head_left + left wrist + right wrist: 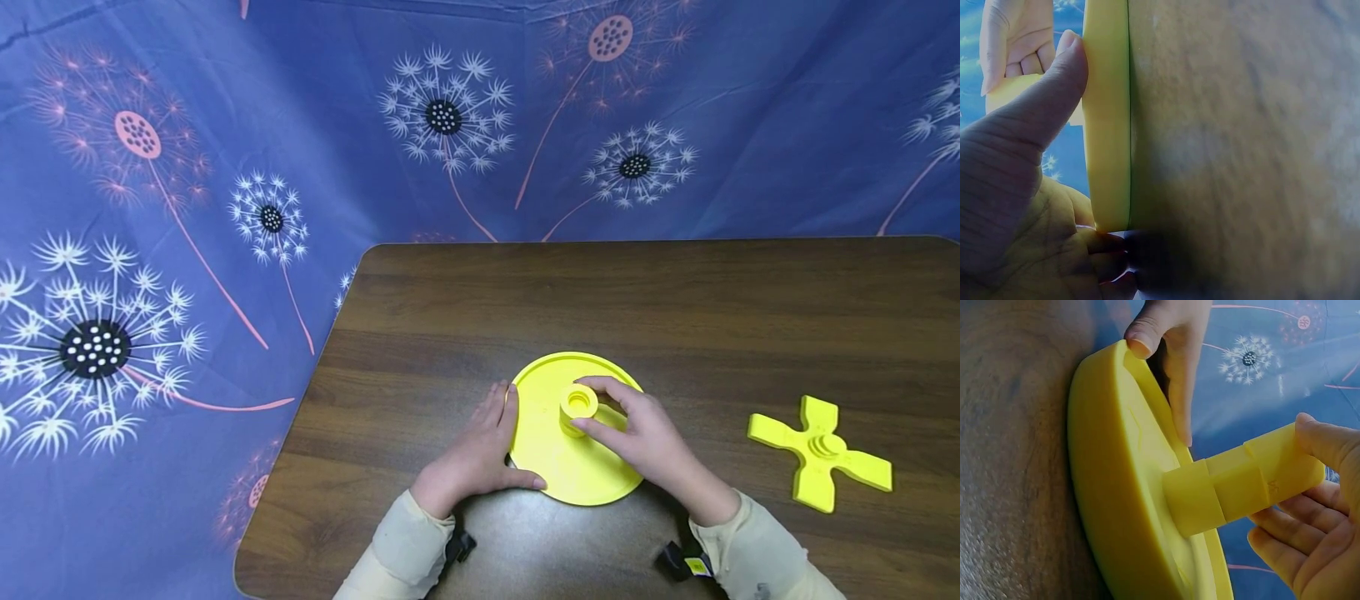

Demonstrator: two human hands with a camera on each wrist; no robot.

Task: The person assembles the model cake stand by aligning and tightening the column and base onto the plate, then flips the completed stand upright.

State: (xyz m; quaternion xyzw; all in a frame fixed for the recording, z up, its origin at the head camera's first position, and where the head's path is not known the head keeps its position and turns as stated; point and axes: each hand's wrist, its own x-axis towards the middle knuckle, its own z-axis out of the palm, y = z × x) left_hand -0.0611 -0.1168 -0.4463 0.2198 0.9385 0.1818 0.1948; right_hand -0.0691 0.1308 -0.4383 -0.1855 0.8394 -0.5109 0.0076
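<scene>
A round yellow plate (pixel 551 467) with a raised rim lies on the table. From its middle rises a yellow stepped post (pixel 1235 481) with a round recess in its top end. My right hand (pixel 652 429) pinches the post's top between thumb and forefinger, the other fingers loosely bent below in the right wrist view. At the plate's left side, my left hand (pixel 483 442) rests against the rim, fingers stretched along the edge and thumb (pixel 1144 337) laid on the near rim. The left wrist view shows the plate's edge (pixel 1107 125) from the side.
A yellow four-armed cross piece (pixel 813 467) with a stepped round hub lies on the wooden table (pixel 637 292) to the right. Behind and left hangs a blue cloth (pixel 315 100) with a dandelion print.
</scene>
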